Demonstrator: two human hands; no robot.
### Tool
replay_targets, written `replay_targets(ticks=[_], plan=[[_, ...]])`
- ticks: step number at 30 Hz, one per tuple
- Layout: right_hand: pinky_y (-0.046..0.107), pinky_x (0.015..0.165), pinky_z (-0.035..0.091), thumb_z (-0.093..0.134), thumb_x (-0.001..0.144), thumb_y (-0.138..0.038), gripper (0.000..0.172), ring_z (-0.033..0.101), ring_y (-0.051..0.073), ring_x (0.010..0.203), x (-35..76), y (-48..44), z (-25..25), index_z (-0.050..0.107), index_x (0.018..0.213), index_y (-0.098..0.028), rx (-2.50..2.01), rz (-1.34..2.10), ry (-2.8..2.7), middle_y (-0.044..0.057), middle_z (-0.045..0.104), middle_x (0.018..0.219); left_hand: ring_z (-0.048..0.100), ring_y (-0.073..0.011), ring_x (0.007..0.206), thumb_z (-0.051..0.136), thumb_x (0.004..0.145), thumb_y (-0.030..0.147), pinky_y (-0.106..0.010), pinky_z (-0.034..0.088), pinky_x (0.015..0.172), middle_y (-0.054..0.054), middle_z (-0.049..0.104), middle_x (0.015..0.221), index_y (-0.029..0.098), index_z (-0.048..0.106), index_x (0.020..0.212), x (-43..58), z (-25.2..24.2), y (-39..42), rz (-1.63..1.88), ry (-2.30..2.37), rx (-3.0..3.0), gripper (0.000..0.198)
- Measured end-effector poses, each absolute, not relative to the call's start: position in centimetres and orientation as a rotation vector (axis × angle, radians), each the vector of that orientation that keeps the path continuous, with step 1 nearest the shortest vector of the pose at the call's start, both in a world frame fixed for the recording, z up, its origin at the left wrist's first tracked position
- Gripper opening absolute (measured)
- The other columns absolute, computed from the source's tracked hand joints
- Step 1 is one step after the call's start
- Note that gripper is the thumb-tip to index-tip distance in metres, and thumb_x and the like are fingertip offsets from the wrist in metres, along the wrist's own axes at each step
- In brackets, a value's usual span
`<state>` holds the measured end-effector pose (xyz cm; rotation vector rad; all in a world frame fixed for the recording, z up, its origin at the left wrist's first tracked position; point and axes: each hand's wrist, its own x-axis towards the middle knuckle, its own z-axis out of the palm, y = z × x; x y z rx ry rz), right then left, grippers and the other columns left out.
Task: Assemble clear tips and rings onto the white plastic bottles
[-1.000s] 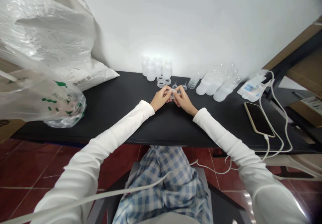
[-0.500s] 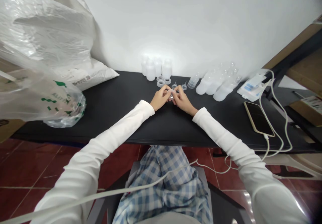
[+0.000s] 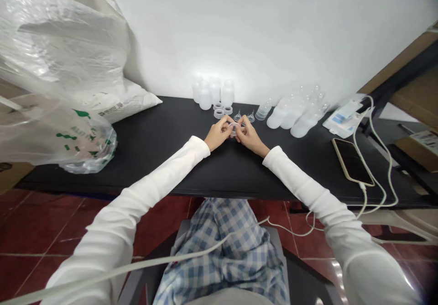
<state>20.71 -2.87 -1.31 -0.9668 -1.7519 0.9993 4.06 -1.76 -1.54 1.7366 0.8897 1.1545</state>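
Observation:
My left hand (image 3: 218, 134) and my right hand (image 3: 249, 135) meet over the middle of the black table (image 3: 164, 159). Both pinch one small clear plastic part (image 3: 233, 127) between their fingertips, just above the tabletop. Right behind my hands lie two white rings (image 3: 222, 111) and small clear cones (image 3: 243, 115). Further back, several white bottles (image 3: 212, 94) stand upright against the wall.
A row of capped bottles (image 3: 296, 113) lies on its side at the back right, beside a stack of clear cups (image 3: 263, 111). A phone (image 3: 351, 161) on a white cable and a white box (image 3: 342, 118) sit at the right. Plastic bags (image 3: 58, 95) crowd the left end.
My fingers have shifted a little around the clear part; the hands stay in the same place.

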Motion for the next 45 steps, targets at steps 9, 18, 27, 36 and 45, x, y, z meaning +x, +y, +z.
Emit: replay_targets(ticks=[9,18,27,36,45], plan=[[0.019,0.038,0.027,0.057,0.092,-0.063,0.043,0.043,0.008,0.040,20.80,-3.20,-0.69,0.036,0.092,-0.026,-0.960,1.067,-1.717,-0.011,0.049,0.051,0.055,-0.0072,0.051,0.064,0.091,0.034,-0.019,0.044,0.053,0.005,0.063,0.063,0.019,0.055,0.094,4.44,-1.51,-1.78,1.130,0.865,1.597,0.018],[0.016,0.035,0.025,0.058,0.093,-0.058,0.040,0.040,0.006,0.037,21.08,-2.82,-0.93,0.033,0.095,-0.027,-0.913,1.174,-1.724,-0.012,0.054,0.054,0.060,-0.0088,0.057,0.063,0.094,0.040,-0.020,0.047,0.056,0.002,0.066,0.067,0.018,0.059,0.098,4.21,-1.65,-1.71,1.135,0.929,1.661,0.024],[0.017,0.038,0.027,0.060,0.093,-0.052,0.038,0.041,0.006,0.039,20.99,-2.52,-1.37,0.031,0.094,-0.027,-0.888,1.181,-1.751,-0.012,0.055,0.057,0.067,-0.0141,0.069,0.051,0.099,0.029,-0.026,0.051,0.074,0.001,0.067,0.076,0.020,0.053,0.099,4.08,-1.25,-2.01,1.080,1.059,1.976,0.009],[0.020,0.039,0.024,0.058,0.094,-0.056,0.038,0.039,0.006,0.040,21.04,-2.70,-1.15,0.033,0.095,-0.026,-0.889,1.198,-1.757,-0.010,0.054,0.058,0.064,-0.0134,0.066,0.050,0.099,0.029,-0.025,0.049,0.070,0.003,0.062,0.073,0.021,0.052,0.101,3.88,-1.31,-1.99,1.121,1.027,2.089,0.008],[0.019,0.037,0.025,0.052,0.097,-0.055,0.034,0.040,0.008,0.037,21.05,-2.97,-0.89,0.034,0.093,-0.026,-0.956,1.180,-1.723,-0.012,0.052,0.052,0.063,-0.0120,0.060,0.054,0.097,0.031,-0.024,0.049,0.068,0.005,0.060,0.064,0.022,0.053,0.095,4.28,-1.27,-2.14,1.134,1.004,1.906,0.010]])
